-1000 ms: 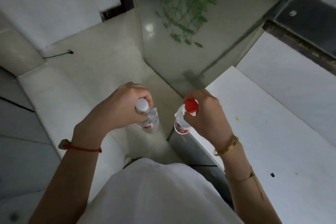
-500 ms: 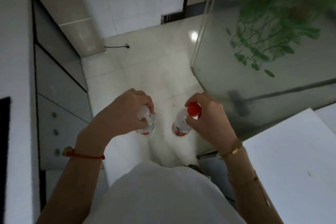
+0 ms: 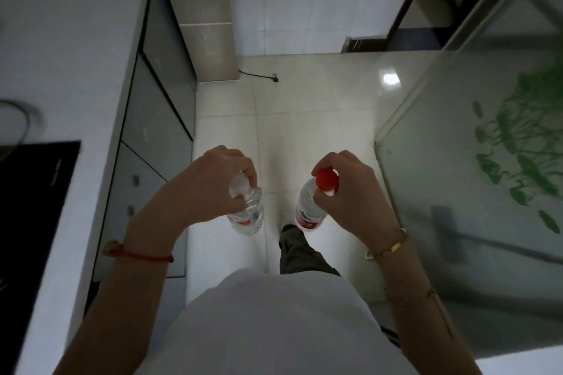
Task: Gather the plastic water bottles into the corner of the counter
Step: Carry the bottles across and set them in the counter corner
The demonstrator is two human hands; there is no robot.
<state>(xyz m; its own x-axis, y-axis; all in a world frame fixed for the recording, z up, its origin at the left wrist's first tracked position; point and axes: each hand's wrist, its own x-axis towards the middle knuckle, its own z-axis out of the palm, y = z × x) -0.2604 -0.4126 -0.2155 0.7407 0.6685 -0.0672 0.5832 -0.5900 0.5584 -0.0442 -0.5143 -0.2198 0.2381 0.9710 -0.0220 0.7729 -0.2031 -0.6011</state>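
My left hand [image 3: 201,189] grips a clear plastic water bottle [image 3: 248,216] with a white cap by its neck. My right hand [image 3: 350,195] holds a second water bottle [image 3: 307,210] with a red cap and a red label, pinched around the cap. Both bottles hang upright in the air in front of my body, above the tiled floor, about a hand's width apart. The white counter [image 3: 61,39] runs along the left side of the view.
A black cooktop [image 3: 30,222] is set into the counter at the left edge. Grey cabinet fronts [image 3: 152,131] sit below the counter. A glass partition [image 3: 487,161] with a green plant pattern stands on the right. A cable [image 3: 259,76] lies on the floor ahead.
The view has swung left: the white surface on the right has left the frame and the left counter with the cooktop has come in. Both hands still hold their bottles, slightly further apart.
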